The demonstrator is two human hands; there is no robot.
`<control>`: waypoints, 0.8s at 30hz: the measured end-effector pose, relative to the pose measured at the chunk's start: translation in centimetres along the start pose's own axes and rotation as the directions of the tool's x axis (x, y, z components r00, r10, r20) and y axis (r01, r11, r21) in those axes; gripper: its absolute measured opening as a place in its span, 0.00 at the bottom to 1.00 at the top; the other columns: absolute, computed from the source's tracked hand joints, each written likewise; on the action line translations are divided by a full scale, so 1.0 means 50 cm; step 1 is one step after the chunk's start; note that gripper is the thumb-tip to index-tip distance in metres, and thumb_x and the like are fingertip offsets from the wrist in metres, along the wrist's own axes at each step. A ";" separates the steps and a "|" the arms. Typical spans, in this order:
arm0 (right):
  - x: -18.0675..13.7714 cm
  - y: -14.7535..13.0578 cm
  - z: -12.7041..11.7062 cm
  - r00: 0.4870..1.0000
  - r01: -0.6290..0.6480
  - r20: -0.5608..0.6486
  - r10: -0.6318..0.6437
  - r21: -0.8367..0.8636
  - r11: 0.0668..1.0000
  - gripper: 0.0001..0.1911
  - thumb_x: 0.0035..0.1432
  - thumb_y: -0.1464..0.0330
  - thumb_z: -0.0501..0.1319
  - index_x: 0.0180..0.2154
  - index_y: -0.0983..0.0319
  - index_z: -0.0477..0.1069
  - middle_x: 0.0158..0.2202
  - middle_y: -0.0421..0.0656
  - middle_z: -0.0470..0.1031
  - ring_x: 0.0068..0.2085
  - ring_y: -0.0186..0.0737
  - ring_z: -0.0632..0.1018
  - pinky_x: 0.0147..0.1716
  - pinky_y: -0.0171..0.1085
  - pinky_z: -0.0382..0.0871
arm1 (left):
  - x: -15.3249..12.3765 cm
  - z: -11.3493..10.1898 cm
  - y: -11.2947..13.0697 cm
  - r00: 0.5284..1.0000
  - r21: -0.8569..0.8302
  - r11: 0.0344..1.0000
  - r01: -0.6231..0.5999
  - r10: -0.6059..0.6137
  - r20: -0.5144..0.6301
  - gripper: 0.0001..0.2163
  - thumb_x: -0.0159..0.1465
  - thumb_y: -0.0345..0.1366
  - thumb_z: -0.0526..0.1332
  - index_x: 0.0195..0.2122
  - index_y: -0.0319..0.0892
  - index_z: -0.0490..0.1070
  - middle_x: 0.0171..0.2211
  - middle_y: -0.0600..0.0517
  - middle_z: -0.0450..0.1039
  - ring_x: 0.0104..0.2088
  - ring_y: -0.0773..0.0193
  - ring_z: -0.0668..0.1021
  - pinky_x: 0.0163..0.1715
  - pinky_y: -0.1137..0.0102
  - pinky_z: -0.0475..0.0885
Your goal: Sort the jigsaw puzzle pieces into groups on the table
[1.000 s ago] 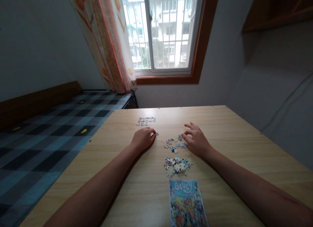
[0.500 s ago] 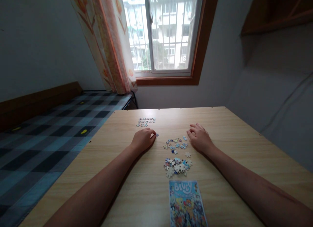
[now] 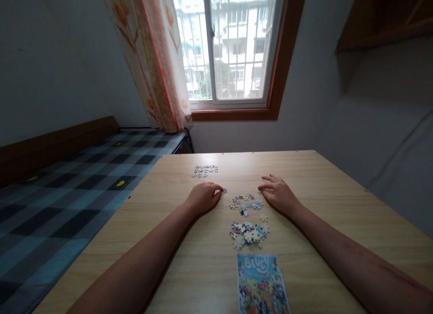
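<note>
My left hand rests on the table, thumb and forefinger closed on a small puzzle piece. Across from it, my right hand has thumb and forefinger at another puzzle piece, its other fingers stretched out. Between and just below the hands lies a loose group of puzzle pieces, picture side up. Closer to me is a heaped pile of puzzle pieces, some pale side up. Several sorted puzzle pieces lie in rows beyond my left hand.
A colourful box or booklet marked "Bluey" lies at the near side of the wooden table. To the left stands a bed with a checked cover. A window and curtain are behind; a shelf hangs at upper right.
My right thumb and forefinger have come together at the blue piece that lay beside them. My left hand has shifted slightly right with its piece. The view has tilted a little.
</note>
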State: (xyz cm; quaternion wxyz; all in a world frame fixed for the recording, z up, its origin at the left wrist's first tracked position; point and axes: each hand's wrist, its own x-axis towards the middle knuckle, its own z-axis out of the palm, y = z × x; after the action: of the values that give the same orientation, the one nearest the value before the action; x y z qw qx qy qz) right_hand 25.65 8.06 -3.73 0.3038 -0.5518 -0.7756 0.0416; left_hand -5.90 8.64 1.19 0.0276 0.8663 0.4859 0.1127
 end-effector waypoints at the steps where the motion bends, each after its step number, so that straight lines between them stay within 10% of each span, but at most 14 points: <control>1: 0.000 0.000 -0.001 1.000 -0.017 -0.002 0.017 -0.011 1.000 0.12 0.58 0.67 0.61 0.38 0.56 0.84 0.55 0.47 0.77 0.61 0.54 0.70 0.62 0.55 0.61 | 0.000 0.000 0.001 1.000 -0.003 1.000 -0.012 0.012 0.003 0.13 0.67 0.39 0.56 0.45 0.47 0.80 0.41 0.49 0.81 0.39 0.60 0.80 0.41 0.67 0.72; 15: -0.003 -0.007 -0.005 0.997 -0.071 -0.041 0.070 -0.017 0.997 0.13 0.60 0.62 0.60 0.36 0.57 0.83 0.54 0.48 0.76 0.60 0.53 0.70 0.61 0.52 0.61 | -0.001 -0.004 -0.004 0.967 0.080 0.967 0.242 -0.234 -0.103 0.16 0.68 0.39 0.54 0.51 0.45 0.78 0.49 0.47 0.80 0.46 0.57 0.80 0.46 0.66 0.73; 24: 0.005 0.000 0.009 0.996 0.027 0.081 -0.030 0.031 0.999 0.23 0.69 0.58 0.50 0.48 0.58 0.82 0.61 0.51 0.72 0.65 0.54 0.66 0.65 0.57 0.57 | -0.001 0.008 0.010 1.000 0.023 1.000 -0.020 0.019 0.008 0.17 0.67 0.37 0.54 0.52 0.53 0.78 0.44 0.51 0.81 0.40 0.59 0.81 0.41 0.67 0.73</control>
State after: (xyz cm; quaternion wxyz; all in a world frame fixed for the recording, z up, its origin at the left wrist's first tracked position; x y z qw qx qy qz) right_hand 25.36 8.39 -4.01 0.2807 -0.5338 -0.7945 0.0713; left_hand -5.39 8.37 0.89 0.0183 0.8716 0.4786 0.1041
